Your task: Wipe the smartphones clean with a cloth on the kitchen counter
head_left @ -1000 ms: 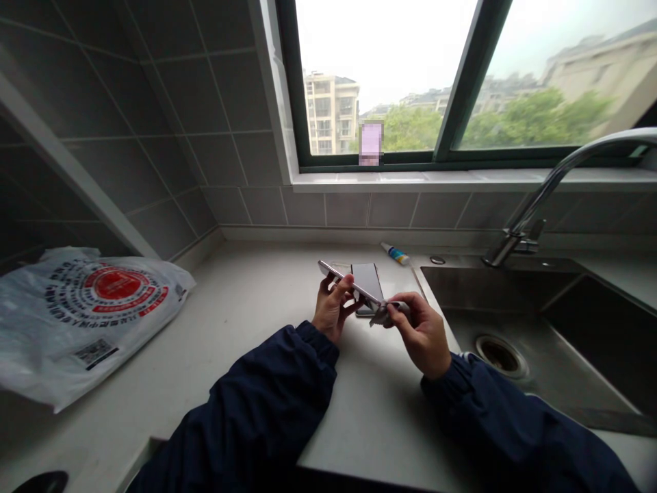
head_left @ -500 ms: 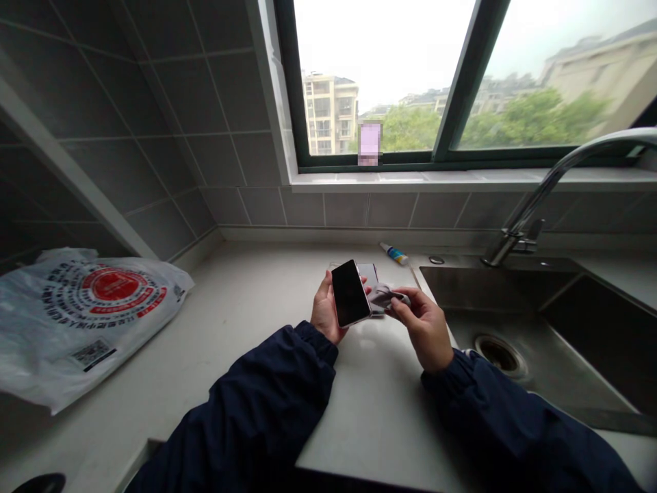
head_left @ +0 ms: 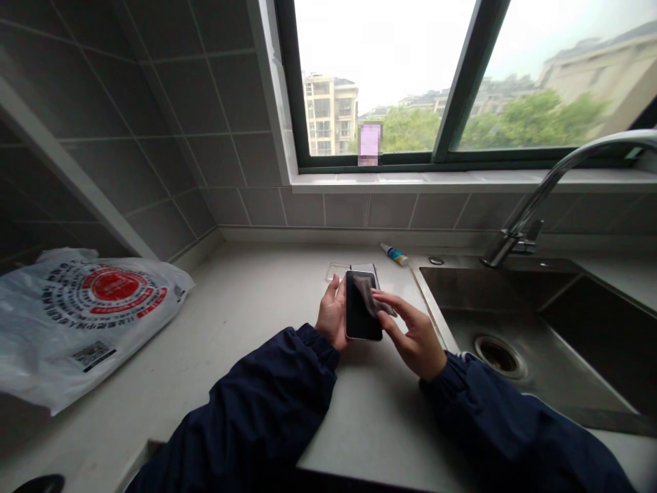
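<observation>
A smartphone (head_left: 359, 322) with a dark screen facing up rests in my left hand (head_left: 332, 316), whose thumb lies along its left edge. The other left fingers are hidden under the phone. My right hand (head_left: 413, 335) pinches a thin greyish cloth (head_left: 367, 296) that lies over the upper right of the screen. Behind the phone, partly covered by it, a flat white object with a dark edge (head_left: 365, 268) lies on the counter. Beside that is a clear phone case (head_left: 336, 272), as far as its outline shows.
The pale counter (head_left: 256, 308) runs beneath my arms. At its left lies a white plastic bag (head_left: 128, 322) with red and black print. A small blue-and-white tube (head_left: 395, 255) lies near the wall. To the right are the steel sink (head_left: 554, 342) and its curved faucet (head_left: 528, 198).
The phone has shifted right and turned more upright in my left hand. My right hand has brought the cloth from beside the phone onto its screen.
</observation>
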Available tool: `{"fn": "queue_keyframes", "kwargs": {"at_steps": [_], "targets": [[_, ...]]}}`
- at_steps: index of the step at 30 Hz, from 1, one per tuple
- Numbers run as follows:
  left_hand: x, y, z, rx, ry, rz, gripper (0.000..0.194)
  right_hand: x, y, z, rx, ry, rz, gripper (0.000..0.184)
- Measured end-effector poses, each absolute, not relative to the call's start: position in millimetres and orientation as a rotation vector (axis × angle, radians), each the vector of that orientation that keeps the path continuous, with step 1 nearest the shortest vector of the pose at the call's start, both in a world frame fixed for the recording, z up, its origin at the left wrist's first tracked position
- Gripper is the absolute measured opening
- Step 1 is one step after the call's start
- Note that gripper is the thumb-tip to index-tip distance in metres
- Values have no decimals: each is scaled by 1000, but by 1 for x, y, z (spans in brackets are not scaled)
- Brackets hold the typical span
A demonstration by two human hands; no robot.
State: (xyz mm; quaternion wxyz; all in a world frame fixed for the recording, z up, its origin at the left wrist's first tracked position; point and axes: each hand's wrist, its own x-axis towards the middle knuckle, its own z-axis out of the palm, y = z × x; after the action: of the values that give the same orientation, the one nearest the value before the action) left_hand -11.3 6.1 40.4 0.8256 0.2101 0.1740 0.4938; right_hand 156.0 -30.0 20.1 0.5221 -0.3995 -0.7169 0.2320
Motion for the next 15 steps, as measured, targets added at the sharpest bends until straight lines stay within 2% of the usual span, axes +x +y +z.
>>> {"fn": "queue_keyframes", "kwargs": {"at_steps": [11,15], "targets": [[-6,3,37,484,335,1081,66,156,-27,12,-966,-2336,261,59],[-4,4,32,525,343,1020,72,158,-25,8,-1067,-2388,213,67]]}}
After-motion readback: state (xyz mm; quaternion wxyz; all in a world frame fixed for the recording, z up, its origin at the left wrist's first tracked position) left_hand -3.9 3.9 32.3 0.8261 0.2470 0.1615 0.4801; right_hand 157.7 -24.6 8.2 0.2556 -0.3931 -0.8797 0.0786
